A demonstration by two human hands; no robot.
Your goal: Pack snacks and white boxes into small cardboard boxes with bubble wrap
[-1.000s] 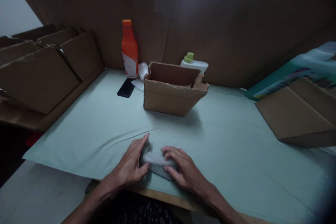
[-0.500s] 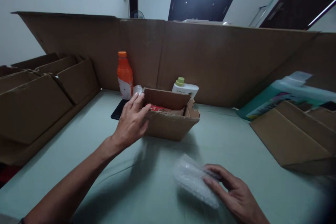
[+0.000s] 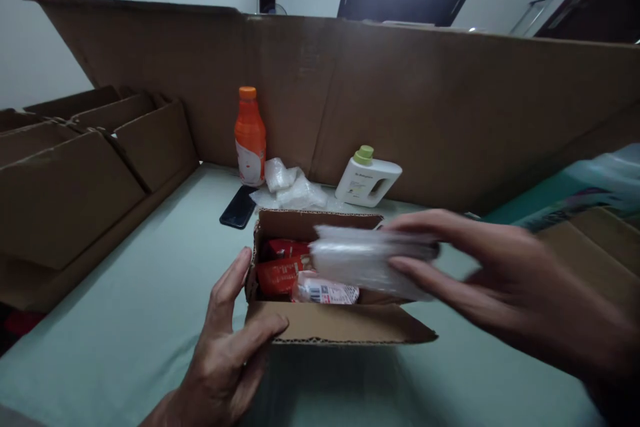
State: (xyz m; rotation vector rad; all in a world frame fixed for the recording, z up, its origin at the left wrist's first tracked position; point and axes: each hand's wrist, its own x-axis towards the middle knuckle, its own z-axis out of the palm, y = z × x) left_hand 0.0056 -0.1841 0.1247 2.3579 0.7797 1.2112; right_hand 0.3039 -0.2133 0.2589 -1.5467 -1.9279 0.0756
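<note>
A small open cardboard box (image 3: pixel 330 320) stands on the pale green table cover (image 3: pixel 125 320), and everything else is placed against it. The box is steadied at its left front corner by the left hand (image 3: pixel 227 353), whose thumb is laid over the front flap while the fingers (image 3: pixel 230 283) are pressed against the left wall, so the cardboard is clasped rather than lifted. Just above the box's open top a bubble-wrapped packet (image 3: pixel 363 260) is held by the right hand (image 3: pixel 505 280), pinched at its right end between thumb and fingers; the packet is blurred, so its contents cannot be made out. Inside the box red packets (image 3: pixel 280 270) and a clear pouch with a barcode label (image 3: pixel 325 292) are seen. The wrapped packet is judged light, cushioned and a little slippery in its plastic skin, best taken across its short sides with a gentle, even squeeze, since the wrap suggests something breakable within. Behind the box a white bottle with a green cap (image 3: pixel 367 180), crumpled clear plastic (image 3: pixel 293 187), an orange bottle (image 3: pixel 250 137) and a dark phone (image 3: pixel 239 207) are set before a tall cardboard wall (image 3: pixel 450 107).
</note>
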